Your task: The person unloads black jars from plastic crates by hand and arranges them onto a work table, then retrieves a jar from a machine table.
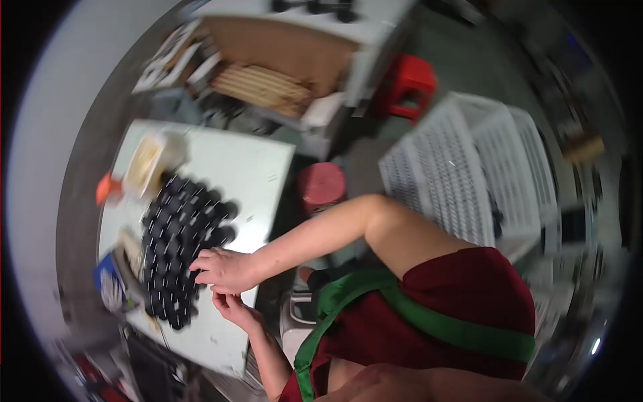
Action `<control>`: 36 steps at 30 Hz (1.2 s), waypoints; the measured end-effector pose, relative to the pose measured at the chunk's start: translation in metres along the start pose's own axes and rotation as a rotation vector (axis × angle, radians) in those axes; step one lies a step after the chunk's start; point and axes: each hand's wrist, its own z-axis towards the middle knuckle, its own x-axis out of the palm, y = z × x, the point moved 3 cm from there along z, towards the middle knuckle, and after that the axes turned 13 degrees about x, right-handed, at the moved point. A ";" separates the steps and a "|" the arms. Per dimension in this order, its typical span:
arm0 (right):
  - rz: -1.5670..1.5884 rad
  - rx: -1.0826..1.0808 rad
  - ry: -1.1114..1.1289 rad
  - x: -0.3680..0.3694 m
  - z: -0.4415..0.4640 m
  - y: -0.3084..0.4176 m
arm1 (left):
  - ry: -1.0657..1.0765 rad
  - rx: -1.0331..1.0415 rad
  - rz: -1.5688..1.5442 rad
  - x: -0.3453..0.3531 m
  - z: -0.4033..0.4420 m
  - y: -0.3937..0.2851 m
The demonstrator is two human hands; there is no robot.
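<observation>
A dense cluster of round black pieces (177,241) with small shiny highlights stands on the pale table (248,157); their exact kind is blurred. At the near edge of the cluster is my right hand (228,269), back upward, its slightly spread fingers reaching over the closest pieces. Whether it touches one cannot be made out. My left hand (238,313) is just below it, close to the right wrist and above the bare table edge. Its fingers are bent in towards the thumb, and anything between them is too small or hidden to name.
A tub with yellowish contents (144,164) and an orange object (107,189) sit at the table's far side, a blue-and-white pack (112,281) lower down. Beside the table are a red round stool (321,184), white plastic crates (442,167) and a red stool (410,84).
</observation>
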 end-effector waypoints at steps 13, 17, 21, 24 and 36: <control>-0.603 0.806 -1.027 -0.491 -0.621 -0.007 | 1.662 0.403 -0.156 0.460 -0.367 -0.127; -0.537 1.368 -0.741 -0.464 -0.776 -0.053 | 2.095 0.470 0.158 0.557 -0.480 -0.063; -0.262 1.626 -0.160 -0.386 -0.859 -0.142 | 2.661 0.923 0.751 0.588 -0.541 0.050; -0.286 1.627 -0.015 -0.359 -0.845 -0.167 | 2.810 1.003 1.317 0.571 -0.566 0.113; -0.509 1.270 -0.090 -0.304 -0.808 -0.218 | 2.665 0.773 1.924 0.535 -0.575 0.192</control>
